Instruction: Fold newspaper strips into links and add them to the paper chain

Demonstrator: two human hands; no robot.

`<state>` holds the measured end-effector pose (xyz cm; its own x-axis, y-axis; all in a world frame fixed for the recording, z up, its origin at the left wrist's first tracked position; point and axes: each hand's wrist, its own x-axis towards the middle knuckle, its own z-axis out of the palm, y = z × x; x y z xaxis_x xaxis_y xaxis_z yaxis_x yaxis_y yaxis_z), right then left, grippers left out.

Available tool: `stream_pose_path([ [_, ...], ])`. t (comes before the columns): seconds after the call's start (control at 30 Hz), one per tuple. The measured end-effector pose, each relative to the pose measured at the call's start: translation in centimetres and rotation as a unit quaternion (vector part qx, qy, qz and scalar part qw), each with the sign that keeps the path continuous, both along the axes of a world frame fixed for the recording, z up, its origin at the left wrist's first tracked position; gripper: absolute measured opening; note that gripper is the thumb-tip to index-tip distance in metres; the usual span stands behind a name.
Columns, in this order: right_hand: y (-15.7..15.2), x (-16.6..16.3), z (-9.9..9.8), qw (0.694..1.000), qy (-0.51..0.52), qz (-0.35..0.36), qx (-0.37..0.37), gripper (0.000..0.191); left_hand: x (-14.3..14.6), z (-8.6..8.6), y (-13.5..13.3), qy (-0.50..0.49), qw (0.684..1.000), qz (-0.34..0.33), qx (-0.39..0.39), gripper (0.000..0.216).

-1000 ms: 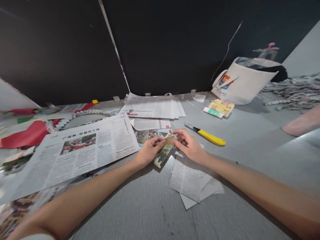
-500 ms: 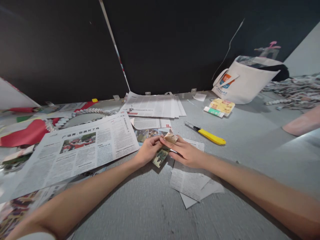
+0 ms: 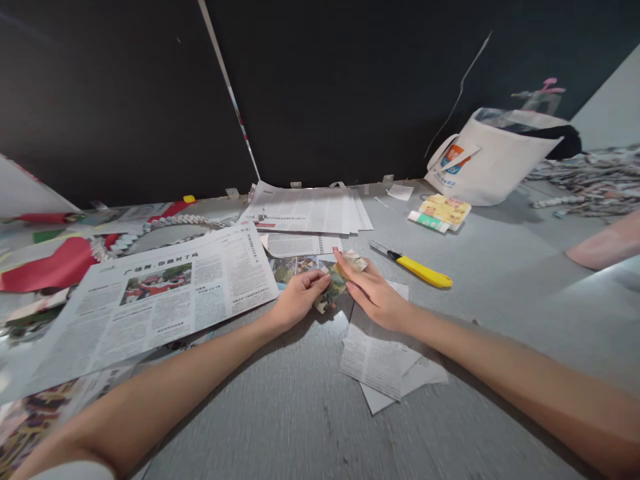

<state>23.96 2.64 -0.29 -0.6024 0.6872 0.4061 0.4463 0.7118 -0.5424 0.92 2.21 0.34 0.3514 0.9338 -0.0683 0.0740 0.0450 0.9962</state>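
A small piece of printed paper (image 3: pixel 324 304), greenish and apparently folded, is held between my two hands just above the grey table. My left hand (image 3: pixel 299 298) pinches its left side between thumb and fingers. On the other side, my right hand (image 3: pixel 376 297) has its fingers closed over the paper, the index finger lying along it. Part of the paper is hidden behind those fingers. Cut newspaper pieces (image 3: pixel 373 367) lie below my right hand. A yellow utility knife (image 3: pixel 423 271) rests to the right, its blade end towards the paper stack.
A large newspaper sheet (image 3: pixel 210 287) lies to the left, with a folded-paper chain (image 3: pixel 145 230) and red paper (image 3: pixel 55 267) behind it. At the back are a newspaper stack (image 3: pixel 305 210), a glue stick (image 3: pixel 429 222), a yellow packet (image 3: pixel 453 210) and a white bag (image 3: pixel 495 160).
The paper has turned and shifted slightly up and right; less of its lower end hangs down. My right hand's fingers have moved up along it.
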Motion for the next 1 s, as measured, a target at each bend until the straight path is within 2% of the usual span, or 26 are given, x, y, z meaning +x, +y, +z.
stream_pose_path([
  [0.1, 0.18, 0.09, -0.09, 0.999, 0.026, -0.041, 0.015, 0.067, 0.16, 0.19, -0.07, -0.003, 1.0, -0.006, -0.01, 0.051],
  [0.23, 0.34, 0.2, -0.18, 0.998, 0.039, -0.047, 0.026, 0.067, 0.21, 0.21, -0.02, -0.005, 1.0, -0.001, -0.002, 0.051],
  [0.47, 0.13, 0.26, 0.2, 0.999, -0.015, 0.028, -0.008, 0.071, 0.06, 0.1, -0.14, 0.001, 1.0, -0.006, 0.011, 0.052],
  [0.67, -0.29, 0.33, 0.46, 0.999, -0.02, 0.03, -0.031, 0.078, 0.02, 0.16, -0.17, 0.011, 1.0, -0.006, 0.01, 0.052],
  [0.83, -0.08, 0.27, 0.11, 0.994, -0.07, 0.088, -0.004, 0.078, 0.05, 0.18, -0.21, 0.003, 1.0, -0.006, 0.015, 0.053],
  [1.0, 0.06, 0.17, -0.05, 0.996, -0.05, 0.077, 0.024, 0.077, 0.07, 0.15, -0.18, 0.0, 0.999, -0.042, 0.021, 0.06],
])
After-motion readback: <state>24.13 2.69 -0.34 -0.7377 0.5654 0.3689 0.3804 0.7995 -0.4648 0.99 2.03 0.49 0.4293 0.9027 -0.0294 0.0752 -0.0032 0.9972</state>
